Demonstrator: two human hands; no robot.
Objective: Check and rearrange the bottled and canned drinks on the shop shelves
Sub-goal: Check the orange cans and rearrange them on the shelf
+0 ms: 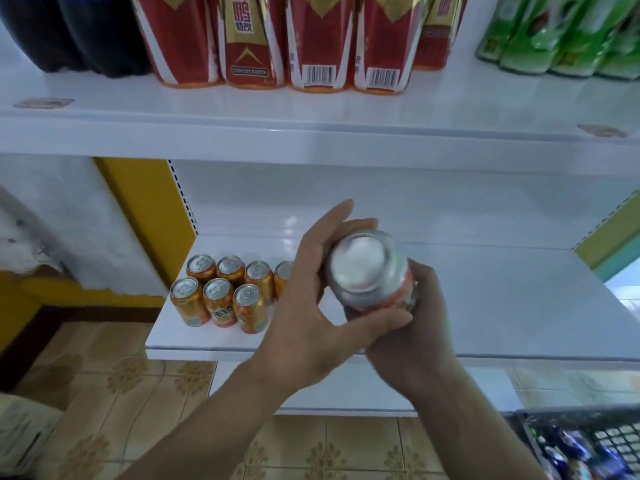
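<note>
Above the lower shelf, roughly at its middle, a single orange can is held in both hands with its silvery concave base turned up toward the camera, so its label is mostly hidden and only a band of orange shows below the metal. The left hand wraps the can from the left, fingers curled over the far side and thumb across the near side; the right hand closes on it from below and to the right, fingers pressed to the wall. Both hands are therefore closed around the same can, which is clear of the shelf. By the look of it, this is the checking step: the base is being inspected, perhaps for a printed date, though none is legible here. To the left, near the shelf's front corner, stands a cluster of matching orange cans in two short rows, upright with their pull tabs up, one partly hidden behind the left hand. The next move likely calls for turning the held can upright and setting it beside that cluster without knocking its neighbours. On the upper shelf stand red-labelled bottles, dark bottles at left and green bottles at right. A dark crate sits at the lower right.
</note>
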